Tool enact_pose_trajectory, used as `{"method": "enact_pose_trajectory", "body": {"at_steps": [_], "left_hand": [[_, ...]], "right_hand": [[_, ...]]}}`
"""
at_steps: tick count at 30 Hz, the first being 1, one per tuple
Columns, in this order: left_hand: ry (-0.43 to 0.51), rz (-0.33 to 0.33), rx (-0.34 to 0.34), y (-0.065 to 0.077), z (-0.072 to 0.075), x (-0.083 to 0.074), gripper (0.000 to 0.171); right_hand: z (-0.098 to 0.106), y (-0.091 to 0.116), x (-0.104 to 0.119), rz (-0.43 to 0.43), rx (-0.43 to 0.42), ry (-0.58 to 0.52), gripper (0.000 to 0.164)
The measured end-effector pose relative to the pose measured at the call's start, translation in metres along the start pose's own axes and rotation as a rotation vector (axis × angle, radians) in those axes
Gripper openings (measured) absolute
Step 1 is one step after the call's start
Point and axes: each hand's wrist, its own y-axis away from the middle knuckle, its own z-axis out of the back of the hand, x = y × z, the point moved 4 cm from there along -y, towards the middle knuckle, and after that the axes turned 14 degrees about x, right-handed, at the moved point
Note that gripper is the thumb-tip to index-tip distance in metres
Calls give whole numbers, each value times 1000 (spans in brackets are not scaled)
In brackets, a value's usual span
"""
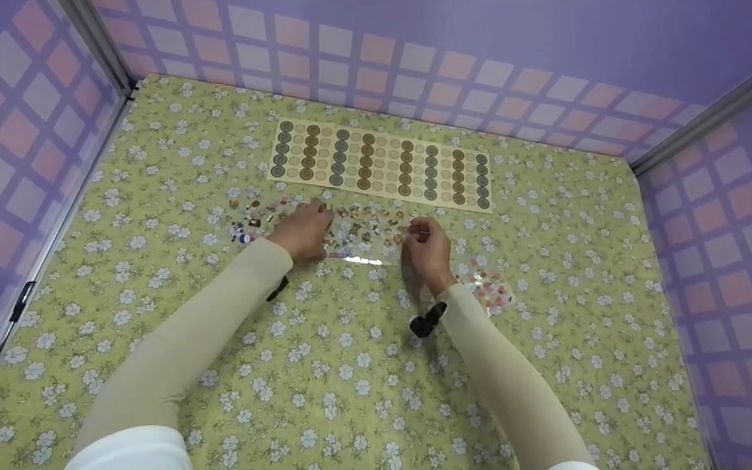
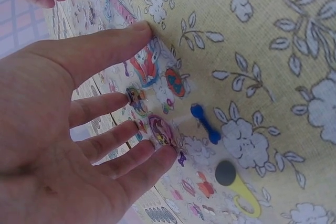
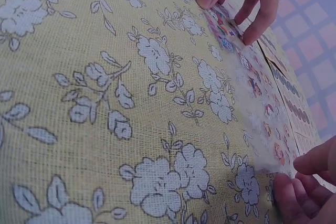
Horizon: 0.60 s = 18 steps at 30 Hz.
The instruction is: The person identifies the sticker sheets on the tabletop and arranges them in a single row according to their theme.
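Note:
A clear sticker sheet (image 1: 366, 228) covered in small coloured pictures lies flat between my hands. My left hand (image 1: 304, 232) rests its fingertips on the left part of the sheets, fingers spread; in the left wrist view its thumb (image 2: 113, 48) lies along the near edge. At the right end of the sheet, my right hand (image 1: 429, 251) pinches the edge between thumb and curled fingers, seen low in the right wrist view (image 3: 310, 182). Under and left of the left hand are more stickers, including a blue bone-shaped one (image 2: 206, 123) and a yellow one with a dark round end (image 2: 237, 187).
Beyond the hands lie cream sheets (image 1: 386, 163) with rows of dark, brown and pale circles. A clear sheet of pink and red stickers (image 1: 485, 287) is right of the right forearm. A floral cloth (image 1: 324, 405) covers the table, with purple checked panels (image 1: 415, 59) around it.

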Motion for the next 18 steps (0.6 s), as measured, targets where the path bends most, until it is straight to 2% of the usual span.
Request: {"method": "enact_pose_trajectory", "body": {"at_steps": [5,8,12,18], "left_hand": [[-59,15,11,-1,3,-3,68],[-72,27,22,-1,4,-4,59],[-52,23,23,-2,6,-4,49],[-27,4,-9,-1,9,-4,28]], "right_hand": [[6,4,2,-5,-11,40,26],[18,8,3,9,-27,86,27],[39,15,2,1,-20,134,30],[67,26,-4,-23,48,233,32]]}}
